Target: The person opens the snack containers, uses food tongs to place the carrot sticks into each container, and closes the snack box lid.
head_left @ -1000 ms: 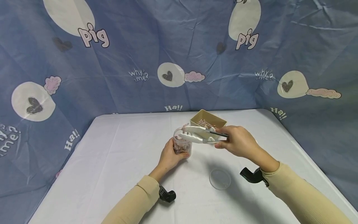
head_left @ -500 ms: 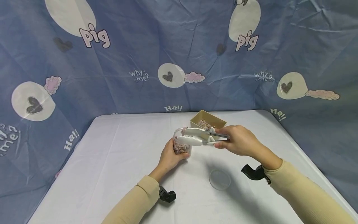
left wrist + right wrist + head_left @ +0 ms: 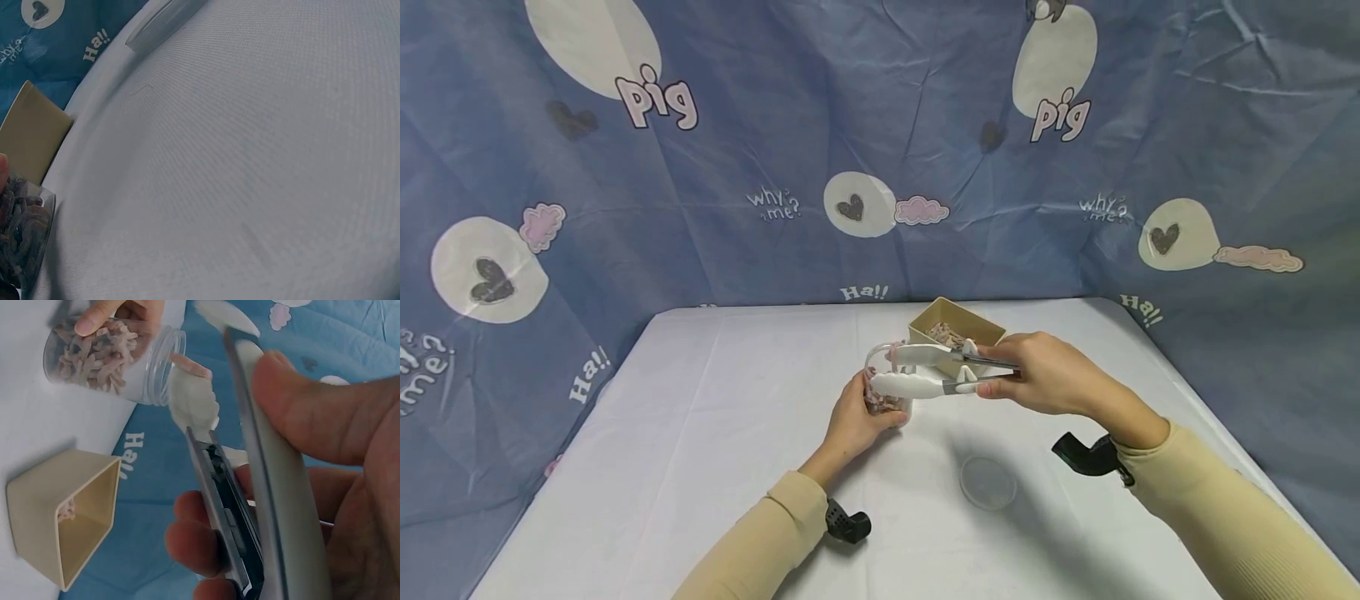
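Note:
My left hand (image 3: 853, 423) grips a clear jar (image 3: 887, 402) round its side, partly full of small pinkish pieces. In the right wrist view, the jar (image 3: 112, 359) has its mouth toward the tongs (image 3: 194, 403). My right hand (image 3: 1048, 375) holds these tongs by their metal arms, thumb on one side and fingers on the other. Their white tips are spread apart at the jar's mouth. One pinkish piece (image 3: 190, 365) lies against the end of one tip. The left wrist view shows only a fingertip (image 3: 3, 170) and the jar's side.
A tan box (image 3: 973, 322) with more pinkish pieces inside stands behind the tongs, toward the back of the table. A clear round lid (image 3: 988, 483) lies flat on the white cloth (image 3: 700, 467), front right of the jar. A printed blue curtain (image 3: 775, 125) hangs behind.
The tongs' tips have parted wider, the near one shifting left and down over the jar's mouth. The pinkish piece that stuck up above the tips sits lower. The left hand stays put.

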`<state>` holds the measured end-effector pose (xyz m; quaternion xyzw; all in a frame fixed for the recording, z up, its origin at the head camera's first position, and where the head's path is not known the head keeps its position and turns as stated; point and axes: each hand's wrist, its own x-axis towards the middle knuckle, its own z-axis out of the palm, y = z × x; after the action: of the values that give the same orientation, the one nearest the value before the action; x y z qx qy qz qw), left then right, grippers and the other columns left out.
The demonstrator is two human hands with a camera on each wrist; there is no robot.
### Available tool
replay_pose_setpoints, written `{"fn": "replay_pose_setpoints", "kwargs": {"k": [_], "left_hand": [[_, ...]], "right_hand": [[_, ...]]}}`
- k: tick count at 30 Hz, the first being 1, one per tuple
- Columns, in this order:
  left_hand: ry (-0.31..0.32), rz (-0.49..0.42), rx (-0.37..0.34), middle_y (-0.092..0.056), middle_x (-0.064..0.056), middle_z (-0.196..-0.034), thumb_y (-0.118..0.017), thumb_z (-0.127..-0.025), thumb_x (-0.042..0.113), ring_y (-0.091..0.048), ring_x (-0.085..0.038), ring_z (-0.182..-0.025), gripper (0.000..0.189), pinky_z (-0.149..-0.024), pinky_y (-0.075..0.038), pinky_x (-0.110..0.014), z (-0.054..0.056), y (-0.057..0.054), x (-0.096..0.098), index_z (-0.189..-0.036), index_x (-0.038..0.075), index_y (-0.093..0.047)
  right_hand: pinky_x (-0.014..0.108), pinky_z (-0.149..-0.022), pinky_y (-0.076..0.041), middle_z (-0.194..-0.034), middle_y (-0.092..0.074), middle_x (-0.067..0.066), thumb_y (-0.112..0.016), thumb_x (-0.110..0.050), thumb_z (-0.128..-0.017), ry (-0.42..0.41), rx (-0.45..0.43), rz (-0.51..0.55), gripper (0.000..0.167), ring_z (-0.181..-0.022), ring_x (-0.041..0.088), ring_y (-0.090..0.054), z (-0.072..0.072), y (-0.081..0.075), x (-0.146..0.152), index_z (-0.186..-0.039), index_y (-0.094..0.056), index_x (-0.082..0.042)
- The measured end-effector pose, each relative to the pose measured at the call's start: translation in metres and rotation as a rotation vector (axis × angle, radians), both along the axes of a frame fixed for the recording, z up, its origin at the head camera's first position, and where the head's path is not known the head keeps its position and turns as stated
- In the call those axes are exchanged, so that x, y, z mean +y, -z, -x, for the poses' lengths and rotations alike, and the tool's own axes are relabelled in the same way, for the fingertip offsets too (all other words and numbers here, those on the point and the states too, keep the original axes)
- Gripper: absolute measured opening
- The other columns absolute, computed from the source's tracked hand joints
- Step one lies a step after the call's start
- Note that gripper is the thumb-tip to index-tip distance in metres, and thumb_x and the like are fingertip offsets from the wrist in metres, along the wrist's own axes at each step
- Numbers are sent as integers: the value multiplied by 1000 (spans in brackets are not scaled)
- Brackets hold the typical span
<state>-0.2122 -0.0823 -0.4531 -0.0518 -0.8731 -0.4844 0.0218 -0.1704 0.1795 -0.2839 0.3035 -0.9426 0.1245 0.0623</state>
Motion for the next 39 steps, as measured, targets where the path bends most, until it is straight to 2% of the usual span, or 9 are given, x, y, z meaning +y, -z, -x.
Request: {"fn": "replay_pose_setpoints", "kwargs": {"k": [3, 10, 14, 22, 25, 30, 36, 39], "left_hand": [[0, 0, 0, -50, -17, -144, -86, -75, 32, -46, -36, -136, 91, -117, -35, -52, -1, 0, 0, -147, 5, -36], [0, -4, -3, -51, -16, -142, -86, -75, 32, -48, -35, -135, 90, -117, -35, -52, -1, -1, 0, -146, 6, -38], [1, 5, -1, -50, -16, -142, -85, -76, 34, -47, -36, -135, 91, -117, -35, -53, -1, -1, 0, -147, 5, -36], [-5, 13, 2, -50, -18, -143, -86, -75, 33, -47, -37, -135, 93, -117, -35, -52, -2, -2, 0, -147, 4, -36], [-5, 13, 8, -50, -18, -143, -86, -75, 33, -47, -37, -135, 93, -117, -35, -53, -2, -2, 0, -147, 3, -36], [-6, 10, 4, -49, -18, -144, -86, -75, 33, -46, -37, -137, 93, -117, -35, -52, -3, -1, 0, -148, 4, -36], [-5, 2, 1, -50, -18, -143, -85, -76, 32, -46, -37, -136, 90, -116, -35, -53, -4, -2, 1, -147, 3, -37], [-6, -4, -6, -50, -18, -143, -85, -76, 31, -46, -37, -137, 90, -117, -35, -53, -3, -3, 1, -147, 4, -37]], "right_hand": [[35, -68, -52, -100, -75, 1, -75, -32, -86, 13, 29, 0, 39, -82, 13, -65, -1, -4, 0, -118, -73, -10], [36, -59, -50, -99, -75, 0, -75, -34, -85, 55, 37, -57, 39, -77, 13, -62, -4, -12, -1, -120, -72, -16], [34, -57, -47, -96, -74, -1, -75, -36, -85, 79, 29, -63, 41, -75, 12, -60, -4, -13, -1, -122, -72, -18], [38, -60, -51, -106, -74, 1, -76, -37, -84, 88, 67, -84, 48, -82, 16, -65, -4, -13, -3, -125, -69, -15], [35, -56, -47, -103, -73, -1, -77, -38, -83, 100, 47, -101, 47, -76, 13, -61, -5, -14, -3, -125, -70, -18], [36, -58, -49, -108, -74, 1, -76, -38, -84, 101, 47, -76, 48, -79, 14, -63, -4, -12, -1, -126, -69, -16], [46, -73, -55, -110, -74, 9, -75, -33, -86, 117, 76, -1, 47, -93, 26, -70, 0, -4, 7, -125, -68, -8], [46, -73, -54, -109, -75, 12, -74, -30, -86, 158, 69, 50, 44, -89, 26, -69, 5, 0, 12, -123, -69, -6]]}}
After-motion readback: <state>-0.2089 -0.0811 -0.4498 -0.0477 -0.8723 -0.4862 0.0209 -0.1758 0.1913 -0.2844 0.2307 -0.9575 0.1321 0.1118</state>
